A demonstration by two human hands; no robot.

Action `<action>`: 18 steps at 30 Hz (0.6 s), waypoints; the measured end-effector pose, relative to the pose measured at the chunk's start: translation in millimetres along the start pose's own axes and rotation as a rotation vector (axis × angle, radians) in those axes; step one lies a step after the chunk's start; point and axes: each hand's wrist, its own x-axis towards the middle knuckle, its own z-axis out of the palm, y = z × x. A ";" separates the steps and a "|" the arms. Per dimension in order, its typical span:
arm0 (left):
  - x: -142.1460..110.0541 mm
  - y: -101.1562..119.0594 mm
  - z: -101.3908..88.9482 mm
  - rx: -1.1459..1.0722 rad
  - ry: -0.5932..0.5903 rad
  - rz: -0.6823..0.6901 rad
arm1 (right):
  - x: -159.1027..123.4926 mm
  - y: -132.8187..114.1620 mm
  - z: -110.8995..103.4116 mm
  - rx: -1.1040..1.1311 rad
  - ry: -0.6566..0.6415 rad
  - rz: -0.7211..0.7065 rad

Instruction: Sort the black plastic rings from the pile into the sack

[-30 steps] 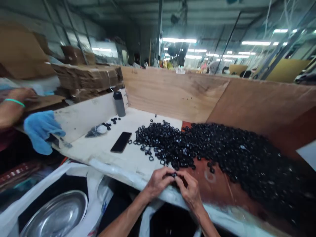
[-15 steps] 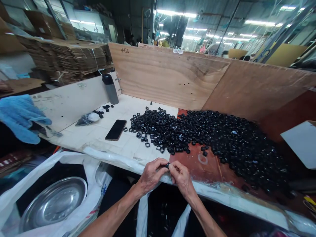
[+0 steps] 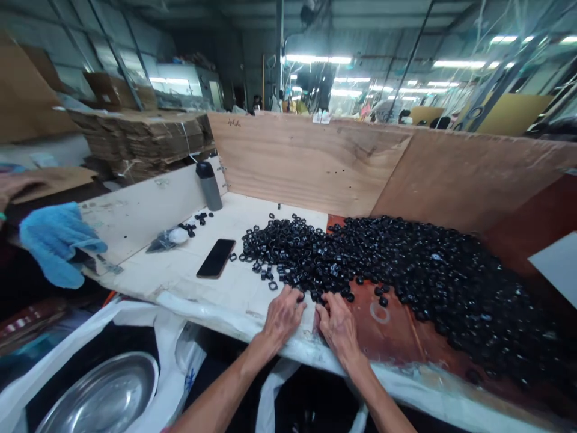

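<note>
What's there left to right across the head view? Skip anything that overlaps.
Blue glove → small plastic bag → phone → left hand → right hand → white object at the right edge.

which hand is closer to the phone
Left. The left hand is right of the phone, by the black pile; the right hand is farther right, also by the pile.

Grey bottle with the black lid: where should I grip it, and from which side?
I'd grip the grey bottle around its cylindrical body, below the black lid, from the front right: it stands with the white side panel to its left and the wooden back board behind.
</note>
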 end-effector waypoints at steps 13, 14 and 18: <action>-8.3 -7.3 2.1 -0.284 -0.073 0.074 | -3.6 7.5 3.9 0.413 0.126 -0.233; -7.7 -9.5 4.3 -0.304 -0.080 0.074 | -2.3 8.2 3.2 0.423 0.113 -0.245; -4.8 -17.9 13.9 -0.335 -0.089 0.094 | 0.4 13.5 10.2 0.448 0.120 -0.300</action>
